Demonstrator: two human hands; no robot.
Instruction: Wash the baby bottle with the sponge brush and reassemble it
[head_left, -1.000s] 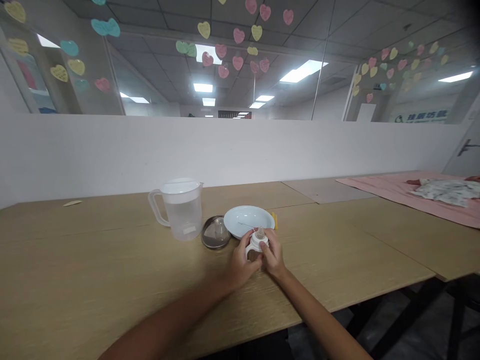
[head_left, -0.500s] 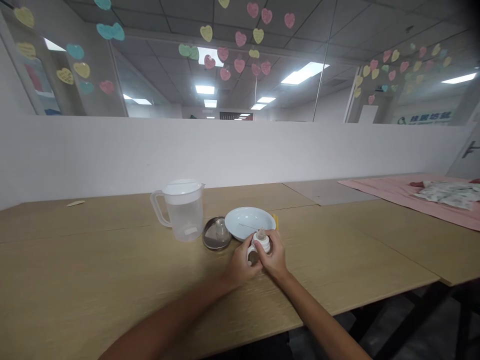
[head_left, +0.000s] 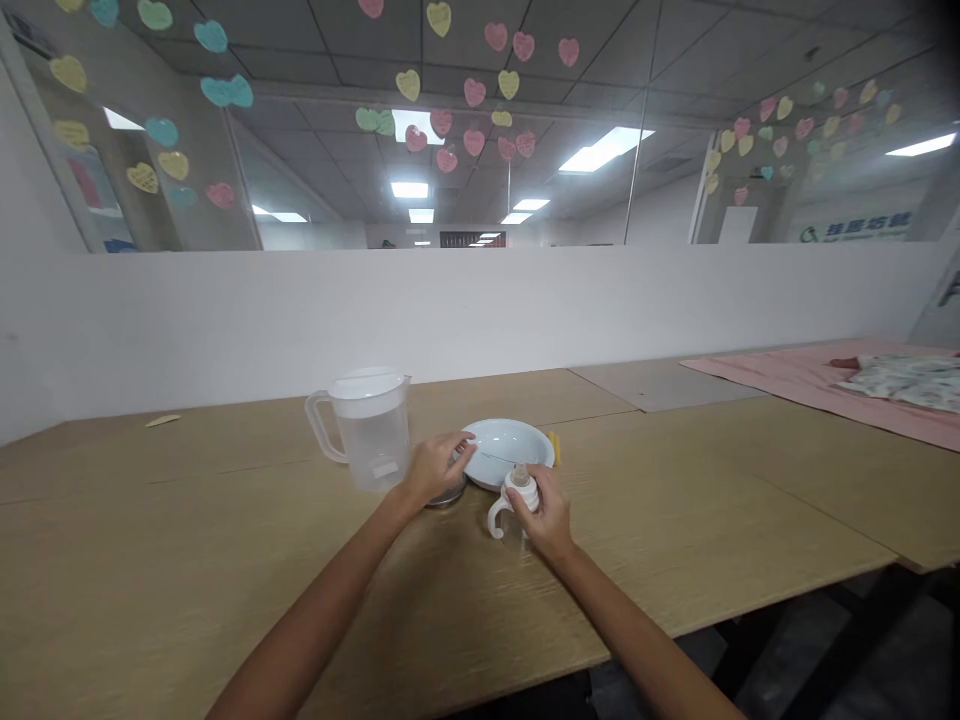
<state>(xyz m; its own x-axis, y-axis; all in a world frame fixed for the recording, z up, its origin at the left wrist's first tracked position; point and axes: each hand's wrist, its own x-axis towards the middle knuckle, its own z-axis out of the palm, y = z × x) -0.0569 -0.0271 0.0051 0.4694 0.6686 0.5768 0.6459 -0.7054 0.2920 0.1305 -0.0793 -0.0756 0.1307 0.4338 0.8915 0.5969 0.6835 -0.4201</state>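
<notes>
Our right hand (head_left: 546,515) with fingers closed around the handled bottle (head_left: 523,487), a white bowl (head_left: 501,437) at its twelve o'clock, our left hand (head_left: 433,468) half-curled over a metal dish (head_left: 448,497) at nine, its hold we cannot tell, a jug (head_left: 373,435) at ten.

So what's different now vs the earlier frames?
Left hand let go of the white-handled bottle and moved left to the metal dish; whether it grips the clear cap there, can't tell. Right hand still holds the bottle. Jug and white bowl stayed put.
</notes>
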